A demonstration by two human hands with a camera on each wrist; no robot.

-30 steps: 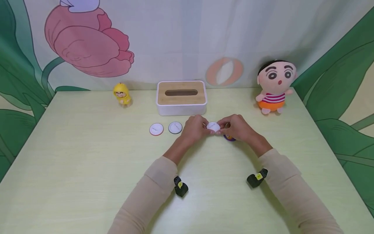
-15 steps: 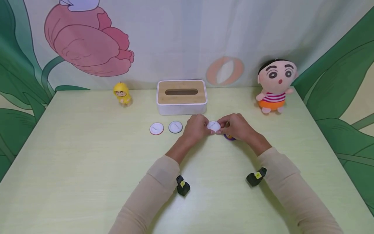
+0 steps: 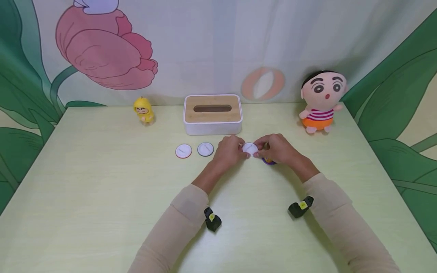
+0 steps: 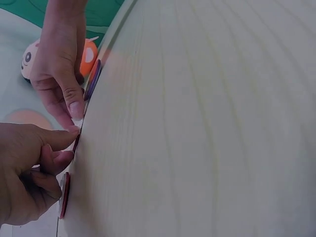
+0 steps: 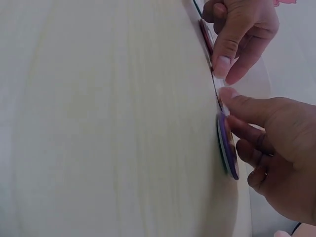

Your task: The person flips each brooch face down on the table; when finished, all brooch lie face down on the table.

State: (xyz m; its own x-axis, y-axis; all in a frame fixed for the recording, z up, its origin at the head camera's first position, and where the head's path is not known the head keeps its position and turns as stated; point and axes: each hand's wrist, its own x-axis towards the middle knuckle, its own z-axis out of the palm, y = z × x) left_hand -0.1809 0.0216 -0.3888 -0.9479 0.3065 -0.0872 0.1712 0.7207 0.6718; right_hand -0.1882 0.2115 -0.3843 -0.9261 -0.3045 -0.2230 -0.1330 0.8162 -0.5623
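Between my two hands a round pin badge [image 3: 250,149] shows its white back, with the thin pin line across it. My left hand [image 3: 229,151] pinches its left edge, thumb at the near side. The fingertips of my right hand [image 3: 275,148] grip its right edge. Partly under the right hand, a purple-rimmed badge [image 3: 268,161] lies with a coloured picture upward; the right wrist view has that purple badge [image 5: 228,146] edge-on beside the fingers. To the left, a dark-rimmed badge [image 3: 205,149] and a red-rimmed badge [image 3: 183,151] lie white side up.
A white tissue box [image 3: 213,128] with a wooden lid stands just behind the hands. At the back left is a small yellow figurine [image 3: 143,110], and a plush doll [image 3: 321,102] sits at the back right. A printed curtain [image 3: 191,49] hangs behind the table [image 3: 102,189].
Both hands keep their pinch on the badge in nearly the same place. The head view shifts slightly; the other things stay put.
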